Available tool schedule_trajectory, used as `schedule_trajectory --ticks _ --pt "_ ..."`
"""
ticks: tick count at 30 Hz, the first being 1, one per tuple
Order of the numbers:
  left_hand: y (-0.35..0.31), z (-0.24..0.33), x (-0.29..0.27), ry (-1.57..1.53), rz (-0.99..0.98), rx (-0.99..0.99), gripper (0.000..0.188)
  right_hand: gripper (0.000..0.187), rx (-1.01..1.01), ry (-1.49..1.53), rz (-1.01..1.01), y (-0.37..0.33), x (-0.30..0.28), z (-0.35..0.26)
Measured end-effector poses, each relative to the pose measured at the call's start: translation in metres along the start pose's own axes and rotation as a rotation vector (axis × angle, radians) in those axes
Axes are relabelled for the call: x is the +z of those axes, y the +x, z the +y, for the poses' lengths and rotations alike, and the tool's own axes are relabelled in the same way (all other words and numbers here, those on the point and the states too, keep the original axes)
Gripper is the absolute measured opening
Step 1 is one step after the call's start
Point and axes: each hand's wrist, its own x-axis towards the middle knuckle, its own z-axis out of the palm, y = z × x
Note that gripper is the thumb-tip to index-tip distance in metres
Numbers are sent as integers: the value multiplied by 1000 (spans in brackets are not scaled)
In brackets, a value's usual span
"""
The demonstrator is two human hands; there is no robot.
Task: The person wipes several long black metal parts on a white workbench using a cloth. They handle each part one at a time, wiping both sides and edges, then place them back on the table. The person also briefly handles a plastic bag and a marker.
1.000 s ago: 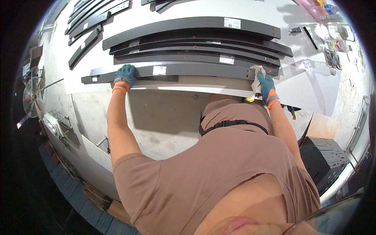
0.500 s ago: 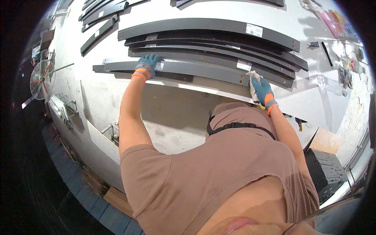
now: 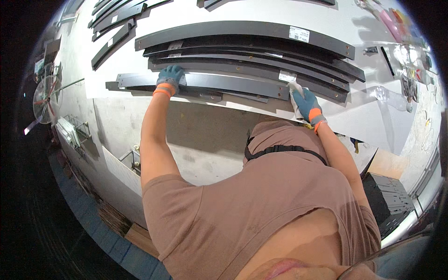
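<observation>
A long dark grey bar (image 3: pixel 233 85) lies at the near edge of the white table, on top of other flat dark pieces. My left hand (image 3: pixel 171 77), in a blue-grey glove with an orange cuff, is wrapped over the bar toward its left end. At the right end my right hand (image 3: pixel 305 103), gloved alike, is closed on a white cloth (image 3: pixel 295 97). The cloth touches or nearly touches the bar's end, beside two small holes. Just behind lies a group of curved dark bars (image 3: pixel 242 31), some with white labels.
More dark bars (image 3: pixel 112 43) lie at the far left of the table. At the right are a thin black strip (image 3: pixel 387 60), a clear plastic bottle (image 3: pixel 389 98) and colourful plastic packaging (image 3: pixel 394 25). A fan (image 3: pixel 47 99) stands off to the left, and a black stack (image 3: pixel 388 200) at the lower right.
The held bar has shifted slightly left and seems turned a little: the label beside my left hand no longer shows. More of the piece beneath shows. My right hand keeps the cloth at its end.
</observation>
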Motion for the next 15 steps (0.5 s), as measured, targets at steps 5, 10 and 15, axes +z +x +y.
schedule_trajectory --ticks 5,10,15 --pt "5 22 -19 -63 -117 -191 70 41 -83 -32 20 6 1 24" --pt "34 52 -62 -453 224 -72 58 37 -182 103 94 7 -2 42" --pt "76 83 -106 -149 608 -11 95 30 -154 -67 38 10 -14 33"
